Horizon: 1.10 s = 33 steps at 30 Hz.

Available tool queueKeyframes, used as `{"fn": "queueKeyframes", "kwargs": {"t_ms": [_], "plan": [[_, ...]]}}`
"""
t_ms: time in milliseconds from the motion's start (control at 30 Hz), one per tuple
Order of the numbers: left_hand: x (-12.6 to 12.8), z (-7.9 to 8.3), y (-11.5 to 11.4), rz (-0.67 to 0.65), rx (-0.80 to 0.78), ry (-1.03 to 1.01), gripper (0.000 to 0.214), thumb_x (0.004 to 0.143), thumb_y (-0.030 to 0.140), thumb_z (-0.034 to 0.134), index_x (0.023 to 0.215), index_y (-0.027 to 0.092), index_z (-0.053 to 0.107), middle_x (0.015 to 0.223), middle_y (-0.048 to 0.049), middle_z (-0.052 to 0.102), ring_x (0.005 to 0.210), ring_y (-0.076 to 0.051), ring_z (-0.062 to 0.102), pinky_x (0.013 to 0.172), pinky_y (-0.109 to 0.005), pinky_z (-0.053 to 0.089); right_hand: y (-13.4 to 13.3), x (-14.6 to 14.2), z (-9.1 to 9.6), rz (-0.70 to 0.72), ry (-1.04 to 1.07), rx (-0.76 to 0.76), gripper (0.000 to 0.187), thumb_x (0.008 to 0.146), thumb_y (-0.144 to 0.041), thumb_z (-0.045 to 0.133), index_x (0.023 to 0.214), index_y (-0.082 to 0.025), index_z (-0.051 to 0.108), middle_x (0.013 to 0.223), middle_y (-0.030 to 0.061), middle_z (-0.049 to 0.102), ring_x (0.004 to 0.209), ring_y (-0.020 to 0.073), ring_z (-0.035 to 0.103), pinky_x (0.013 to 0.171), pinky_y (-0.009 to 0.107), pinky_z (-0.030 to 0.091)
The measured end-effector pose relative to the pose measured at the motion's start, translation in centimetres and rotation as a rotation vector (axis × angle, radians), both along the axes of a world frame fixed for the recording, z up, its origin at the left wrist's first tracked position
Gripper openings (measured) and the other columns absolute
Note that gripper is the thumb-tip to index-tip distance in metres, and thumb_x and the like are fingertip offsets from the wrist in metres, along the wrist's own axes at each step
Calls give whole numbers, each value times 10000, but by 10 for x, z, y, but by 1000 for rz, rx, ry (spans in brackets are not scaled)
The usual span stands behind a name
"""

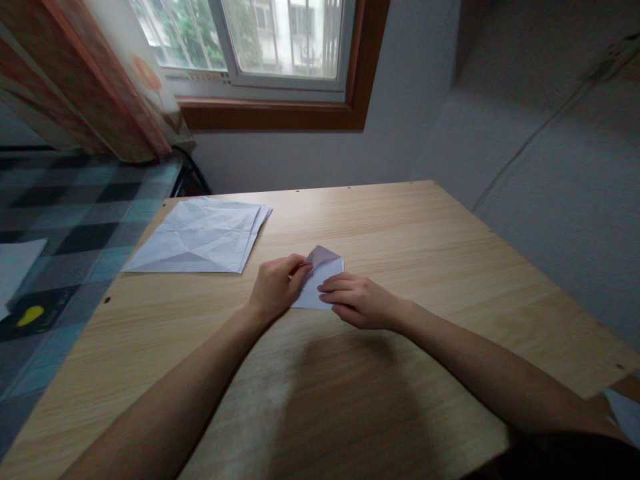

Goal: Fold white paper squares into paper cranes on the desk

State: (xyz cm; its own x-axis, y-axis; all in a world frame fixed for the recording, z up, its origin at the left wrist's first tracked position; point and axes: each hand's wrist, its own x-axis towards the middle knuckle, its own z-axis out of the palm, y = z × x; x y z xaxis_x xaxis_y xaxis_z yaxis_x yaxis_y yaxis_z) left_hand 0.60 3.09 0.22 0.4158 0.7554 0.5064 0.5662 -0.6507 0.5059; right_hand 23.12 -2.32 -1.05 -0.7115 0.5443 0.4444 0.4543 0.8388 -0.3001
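Observation:
A small folded piece of white paper (pixel 313 292) lies on the wooden table in front of me, its top flap raised to a blunt point. My left hand (pixel 280 280) pinches the left edge of this paper between thumb and fingers. From the right, my right hand (pixel 361 300) rests on the paper with its fingers stretched out flat, pressing on its right part. The fingers cover part of both side edges.
Several creased white sheets (pixel 210 233) lie stacked at the table's far left. The wooden table (pixel 425 267) meets a wall on the right. A bed with a checked cover (pixel 95 220) stands to the left, below a curtain (pixel 85 73). A window is ahead.

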Motion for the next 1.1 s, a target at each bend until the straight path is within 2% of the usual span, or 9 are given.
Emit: {"fn": "queueKeyframes", "kwargs": {"t_ms": [200, 333, 467, 567, 667, 733, 900, 1000, 1100], "plan": [[1, 2, 5, 133, -160, -102, 294, 893, 366, 567, 679, 172, 624, 533, 30, 563, 484, -100, 482, 514, -239, 343, 0, -2, 1, 32, -46, -2, 332, 879, -125, 524, 1158, -102, 702, 1241, 130, 714, 1171, 239, 626, 1021, 407, 530], [0, 0, 4, 213, -93, -116, 291, 864, 375, 637, 655, 177, 593, 534, 39, 547, 477, -90, 453, 520, -242, 326, -4, -6, 2, -24, -120, 33, 341, 898, -164, 524, 1193, -161, 695, 1260, 85, 713, 1113, 248, 618, 956, 445, 532], [-1, -4, -2, 256, 52, 27, 418, 873, 438, 655, 565, 179, 540, 478, 34, 506, 447, -96, 429, 508, -260, 290, -7, -10, 3, -124, -205, 78, 343, 938, -261, 552, 1250, -168, 660, 1337, 99, 666, 1087, 273, 603, 944, 473, 507], [0, -6, -8, 179, 130, 124, 430, 936, 430, 579, 590, 175, 605, 524, -4, 585, 480, -120, 498, 524, -272, 336, -7, -11, 3, -167, -217, 103, 358, 962, -336, 560, 1263, -164, 645, 1346, 122, 651, 1125, 290, 589, 990, 490, 482], [3, -6, -9, 39, 202, 164, 283, 963, 324, 536, 808, 172, 717, 756, -55, 717, 680, -169, 629, 646, -292, 463, -5, -13, 3, -166, -198, 106, 402, 965, -392, 561, 1275, -145, 627, 1312, 147, 657, 1137, 297, 588, 1006, 486, 484], [4, -4, -9, -33, 228, 209, 218, 952, 277, 538, 938, 168, 727, 936, -82, 745, 842, -211, 654, 767, -339, 515, -5, -13, 3, -151, -189, 93, 413, 961, -399, 561, 1267, -128, 622, 1265, 160, 672, 1101, 294, 604, 980, 477, 506], [6, -2, -8, -90, 170, 393, 219, 932, 265, 551, 1040, 160, 709, 1116, -109, 729, 993, -281, 649, 866, -448, 528, -4, -7, 5, -93, -167, 98, 302, 940, -189, 503, 1195, -118, 649, 1184, 155, 700, 1078, 255, 635, 944, 423, 540], [5, -4, -7, -123, 116, 445, 231, 931, 275, 552, 1069, 177, 710, 1191, -111, 715, 1084, -285, 655, 933, -464, 512, 0, -1, 8, -45, -217, 206, 267, 946, -129, 478, 1126, -143, 674, 1125, 120, 728, 1049, 224, 659, 960, 396, 534], [3, -6, -5, -207, 80, 444, 282, 942, 270, 527, 1158, 192, 691, 1292, -106, 681, 1210, -279, 621, 1024, -471, 472, 6, 6, 14, -54, -292, 384, 232, 989, -146, 467, 1034, -164, 694, 1046, 89, 753, 1061, 221, 661, 1057, 430, 477]]}}
